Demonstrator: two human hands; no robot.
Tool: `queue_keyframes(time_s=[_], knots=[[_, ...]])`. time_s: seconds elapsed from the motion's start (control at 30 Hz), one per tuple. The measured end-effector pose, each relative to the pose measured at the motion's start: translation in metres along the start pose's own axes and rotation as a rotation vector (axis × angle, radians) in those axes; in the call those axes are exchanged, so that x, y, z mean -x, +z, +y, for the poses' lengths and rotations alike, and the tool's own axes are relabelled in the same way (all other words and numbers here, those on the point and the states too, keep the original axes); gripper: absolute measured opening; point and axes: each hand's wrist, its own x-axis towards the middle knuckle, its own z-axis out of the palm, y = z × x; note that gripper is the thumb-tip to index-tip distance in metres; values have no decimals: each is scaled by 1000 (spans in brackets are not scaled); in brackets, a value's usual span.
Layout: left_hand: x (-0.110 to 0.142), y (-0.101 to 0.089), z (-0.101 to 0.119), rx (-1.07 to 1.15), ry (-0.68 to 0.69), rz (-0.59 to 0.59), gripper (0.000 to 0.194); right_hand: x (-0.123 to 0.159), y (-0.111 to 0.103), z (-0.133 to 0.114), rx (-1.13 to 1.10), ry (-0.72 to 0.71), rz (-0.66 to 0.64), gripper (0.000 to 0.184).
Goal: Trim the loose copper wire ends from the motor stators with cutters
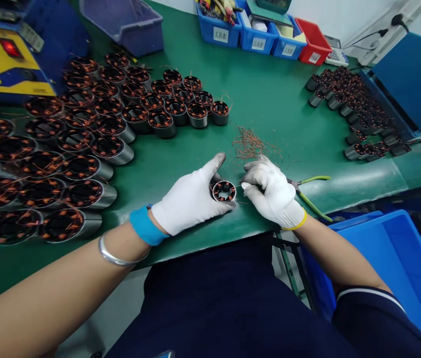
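Note:
My left hand (195, 196), in a white glove with greyed fingertips, grips a small motor stator (224, 191). The stator is a metal ring with copper windings inside, its open end turned up toward me. Just right of it, my right hand (266, 186), gloved too, has its thumb and fingers pinched together. A thin wire seems to run from the stator's edge into this pinch; the fingertips partly hide it. Green-handled cutting pliers (303, 191) lie on the table beside my right hand. A pile of copper wire scraps (250, 143) lies just beyond both hands.
Many wound stators (160, 122) stand in rows at left, more (356, 99) at right. A yellow-and-blue device (9, 59) and a purple bin (139, 32) are at far left. Blue bins (220, 35) and a red bin (311, 42) line the back. Blue crates (393, 248) sit below the right edge.

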Motion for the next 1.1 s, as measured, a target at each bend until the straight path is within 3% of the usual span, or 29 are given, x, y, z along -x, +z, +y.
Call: queue_keyframes(time_s=[0.2, 0.4, 0.5, 0.53, 0.63, 0.67, 0.7, 0.8, 0.9, 1.0, 1.1], knots=[[0, -1, 1, -31, -3, 6, 108, -9, -4, -3, 48, -20, 39, 13], [0, 0, 1, -94, 20, -1, 101, 13, -8, 4, 287, -368, -70, 13], [-1, 2, -4, -134, 89, 26, 96, 16, -13, 2, 303, -361, -107, 16], [-1, 2, -6, -156, 118, 28, 95, 16, -15, 0, 284, -325, -106, 22], [-1, 3, -11, -225, 194, 19, 85, 15, -14, -10, 281, -176, -125, 71], [-1, 3, -12, -239, 212, 20, 79, 15, -11, -12, 308, -137, -144, 79], [-1, 3, -13, -247, 227, 25, 74, 15, -7, -15, 341, -117, -174, 77], [0, 2, -13, -256, 235, 26, 62, 16, 8, -17, 423, -111, -248, 48], [3, 2, -11, -232, 269, 39, 68, 15, 15, -15, 448, -110, -265, 37], [6, 6, -9, -154, 374, 77, 54, 12, 8, -14, 402, -72, -311, 32], [6, 10, -5, -136, 411, 73, 32, 11, -9, -14, 220, 6, -392, 28]])
